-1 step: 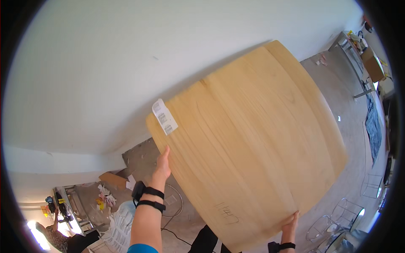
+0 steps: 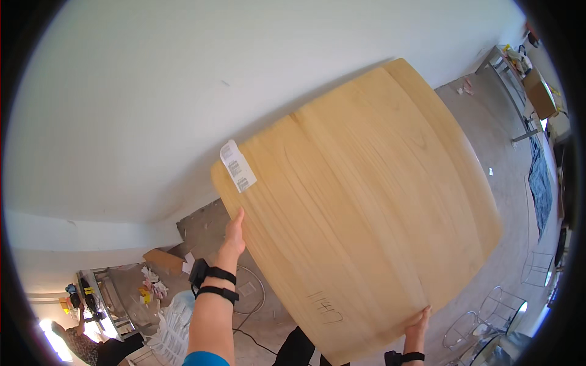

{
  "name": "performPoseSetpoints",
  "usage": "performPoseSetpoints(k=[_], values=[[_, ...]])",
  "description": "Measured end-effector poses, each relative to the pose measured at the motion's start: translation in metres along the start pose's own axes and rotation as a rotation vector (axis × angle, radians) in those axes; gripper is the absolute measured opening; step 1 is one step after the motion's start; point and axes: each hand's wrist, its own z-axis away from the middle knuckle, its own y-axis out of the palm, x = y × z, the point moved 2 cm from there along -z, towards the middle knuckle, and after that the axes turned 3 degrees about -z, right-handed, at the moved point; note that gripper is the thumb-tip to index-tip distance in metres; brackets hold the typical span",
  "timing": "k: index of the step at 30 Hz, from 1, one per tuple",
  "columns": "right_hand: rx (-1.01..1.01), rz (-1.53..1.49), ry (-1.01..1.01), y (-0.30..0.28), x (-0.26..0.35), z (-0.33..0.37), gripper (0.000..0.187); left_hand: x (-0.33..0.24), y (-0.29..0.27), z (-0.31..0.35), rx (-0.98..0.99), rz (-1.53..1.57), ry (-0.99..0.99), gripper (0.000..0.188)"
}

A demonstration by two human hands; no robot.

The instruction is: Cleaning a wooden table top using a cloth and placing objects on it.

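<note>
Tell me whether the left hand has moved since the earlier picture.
Yes, very slightly: the left hand has shifted upward in the picture, judged against the brown cardboard at lower left.

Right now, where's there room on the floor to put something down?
The floor between the board and the blue cloth is mostly bare, except a little white piece. It's crowded at lower left, with cardboard, litter and a white bundle, and at lower right, with wire frames.
</note>
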Motion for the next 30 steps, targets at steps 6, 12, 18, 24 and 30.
performPoseSetpoints(k=[6,12,18,24,30], values=[[-0.119,0.033,-0.088,0.022,-0.01,0.027,0.06,-0.006,0.008,-0.003,0.05,-0.057,0.071,0.06],[0.084,-0.091,-0.052,-0.009,-0.049,0.017,0.06,-0.017,0.013,0.001,-0.009,-0.179,0.191,0.05],[-0.057,0.026,-0.03,0.011,-0.061,0.04,0.052,-0.02,-0.014,-0.004,-0.011,-0.325,0.308,0.051],[-0.125,0.071,-0.115,0.009,-0.035,0.043,0.045,0.047,-0.005,0.048,-0.008,-0.139,0.113,0.05],[0.009,-0.044,-0.087,0.025,-0.03,0.051,0.049,0.045,-0.019,0.043,-0.043,-0.159,0.103,0.049]])
